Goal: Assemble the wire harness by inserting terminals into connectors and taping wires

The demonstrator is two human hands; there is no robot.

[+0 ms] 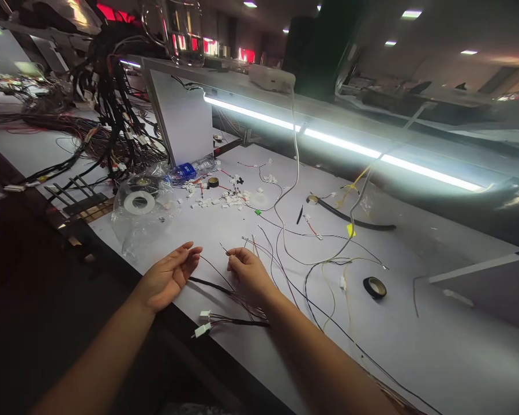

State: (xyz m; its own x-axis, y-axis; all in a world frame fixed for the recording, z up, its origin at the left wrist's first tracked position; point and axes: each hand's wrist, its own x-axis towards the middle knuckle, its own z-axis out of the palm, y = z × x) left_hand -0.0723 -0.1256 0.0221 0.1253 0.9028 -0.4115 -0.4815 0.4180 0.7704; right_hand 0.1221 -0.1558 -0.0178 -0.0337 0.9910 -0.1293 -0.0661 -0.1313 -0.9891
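My right hand (253, 279) pinches a thin dark wire (223, 248) between thumb and forefinger, and its bare-looking tip sticks out to the left. Facing it, my left hand (170, 279) is half curled with the palm turned inward, and no held thing shows in it. A thin red wire (214, 267) runs from near the left fingertips to below the right hand. Under both hands lies a black-sleeved wire bundle (210, 283). White connectors (202, 330) end another sleeved branch by the table's front edge.
Loose white connector housings (236, 197) are scattered toward the back, near a plastic bottle (185, 172) and a clear bag with a white roll (139, 203). Black tape (375, 287) lies at right. A grey cable (297, 161) hangs down from the shelf. Dark harnesses (116, 104) hang at left.
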